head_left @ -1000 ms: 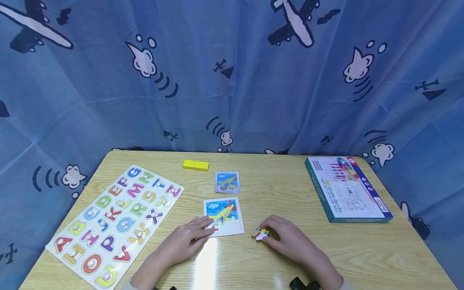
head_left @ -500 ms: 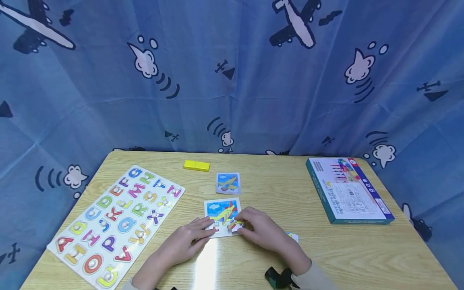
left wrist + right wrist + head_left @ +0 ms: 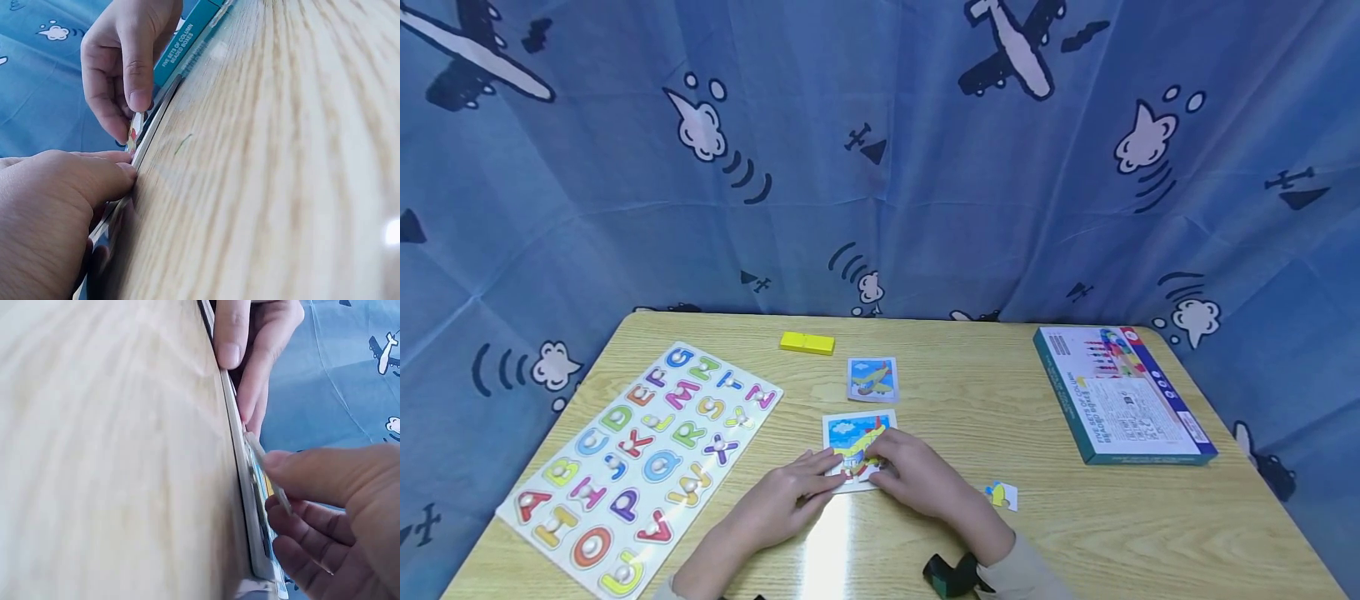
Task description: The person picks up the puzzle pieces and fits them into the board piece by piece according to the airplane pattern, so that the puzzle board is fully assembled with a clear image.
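A small jigsaw puzzle board [image 3: 844,427] with a yellow airplane picture lies mid-table between the hands. My left hand [image 3: 786,493] rests on its left side with fairly straight fingers. Over the board's lower right part, my right hand [image 3: 917,473] pinches a puzzle piece [image 3: 275,481] between thumb and fingers. That piece stands tilted just above the board in the right wrist view, and the hand covers much of it from above. Another puzzle piece [image 3: 1002,496], yellow, blue and white, lies on the table beyond the right wrist. Behind the board is a matching airplane picture card [image 3: 872,379].
A white alphabet peg board [image 3: 651,450] slants across the left side of the table [image 3: 977,383]. Near the back lies a yellow block [image 3: 807,342]. A flat teal-edged game box [image 3: 1123,396] occupies the right. A blue airplane-print curtain [image 3: 880,167] hangs behind.
My right hand has carried the puzzle piece leftward from the table onto the board. The other loose piece has come into view behind it. My left hand has stayed in place.
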`<state>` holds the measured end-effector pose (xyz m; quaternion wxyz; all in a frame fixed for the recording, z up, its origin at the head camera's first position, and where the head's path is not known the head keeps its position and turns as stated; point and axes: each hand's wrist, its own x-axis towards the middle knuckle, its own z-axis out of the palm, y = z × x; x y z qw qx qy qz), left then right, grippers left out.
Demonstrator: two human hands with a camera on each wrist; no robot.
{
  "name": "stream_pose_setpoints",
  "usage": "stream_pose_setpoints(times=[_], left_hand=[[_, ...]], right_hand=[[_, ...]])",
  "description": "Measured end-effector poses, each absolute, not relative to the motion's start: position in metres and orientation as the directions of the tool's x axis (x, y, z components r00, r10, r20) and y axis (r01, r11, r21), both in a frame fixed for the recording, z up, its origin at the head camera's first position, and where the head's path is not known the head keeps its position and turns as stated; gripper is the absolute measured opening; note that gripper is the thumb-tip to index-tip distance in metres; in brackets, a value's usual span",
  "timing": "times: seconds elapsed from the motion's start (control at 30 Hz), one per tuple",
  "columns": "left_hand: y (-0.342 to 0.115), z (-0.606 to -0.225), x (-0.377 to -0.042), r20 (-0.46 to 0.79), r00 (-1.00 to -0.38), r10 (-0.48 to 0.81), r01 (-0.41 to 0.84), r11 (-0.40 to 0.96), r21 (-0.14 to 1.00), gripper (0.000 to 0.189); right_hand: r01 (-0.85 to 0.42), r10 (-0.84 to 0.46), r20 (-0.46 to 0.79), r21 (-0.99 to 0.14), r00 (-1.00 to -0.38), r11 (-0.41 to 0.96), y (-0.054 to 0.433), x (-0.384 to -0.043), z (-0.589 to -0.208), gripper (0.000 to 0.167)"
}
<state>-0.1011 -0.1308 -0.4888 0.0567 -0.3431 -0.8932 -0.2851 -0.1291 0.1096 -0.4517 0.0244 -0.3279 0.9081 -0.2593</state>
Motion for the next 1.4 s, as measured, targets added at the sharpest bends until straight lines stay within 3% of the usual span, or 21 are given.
stream_pose_setpoints(times=[1.0,1.4], left_hand=[[-0.132,-0.489,-0.101,0.326,-0.752,0.573,0.655,0.594,0.467,0.028],[-0.13,-0.489,-0.101,0.338,-0.745,0.576,0.664,0.59,0.459,0.028]], right_hand=[[-0.622,-0.578,0.232,-0.347,-0.782,0.702,0.097,-0.122,-0.461,0.02],[-0.642,-0.613,0.196,-0.285,-0.766,0.711,0.1,-0.121,-0.458,0.019]])
